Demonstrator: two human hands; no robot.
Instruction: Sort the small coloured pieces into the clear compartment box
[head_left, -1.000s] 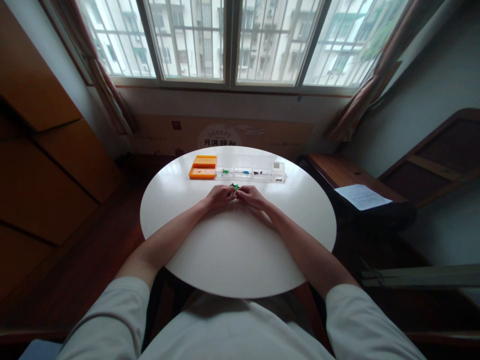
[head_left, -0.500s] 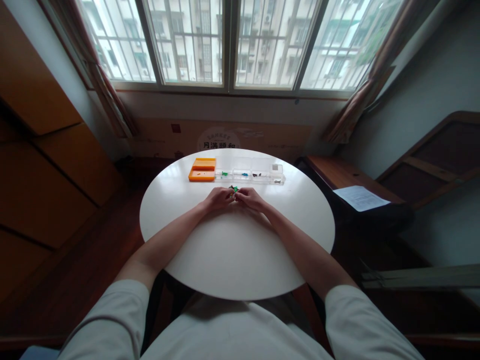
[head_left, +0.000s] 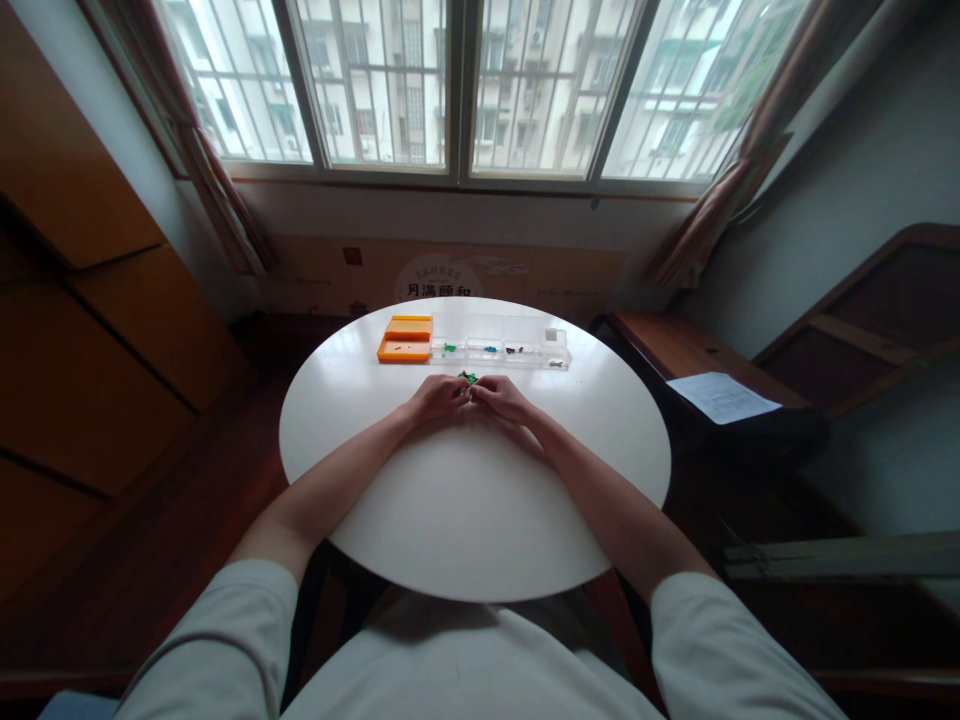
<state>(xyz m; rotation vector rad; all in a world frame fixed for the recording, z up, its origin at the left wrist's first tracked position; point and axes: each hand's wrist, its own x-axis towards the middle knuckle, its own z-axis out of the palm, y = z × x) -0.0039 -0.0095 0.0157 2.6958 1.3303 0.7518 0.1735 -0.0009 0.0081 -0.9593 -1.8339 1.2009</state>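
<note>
Both hands meet over the far half of a white round table (head_left: 465, 500). Between their fingertips is a small green and dark piece (head_left: 471, 378), mostly covered by the fingers, so its kind does not show. My left hand (head_left: 441, 396) is closed on its left side. From the right, my right hand (head_left: 501, 396) pinches the same piece. Just beyond the hands stand an orange box (head_left: 405, 353) with its lid up and clear plastic boxes. In the clear boxes lie small green bits (head_left: 449, 348), blue bits (head_left: 490, 350) and dark bits (head_left: 511, 350).
A small clear box (head_left: 556, 350) with pale bits ends the row at the right. A sheet of paper (head_left: 721, 396) lies on a wooden bench (head_left: 652, 345) to the right of the table. Behind the table are a printed board (head_left: 300, 275) and a barred window.
</note>
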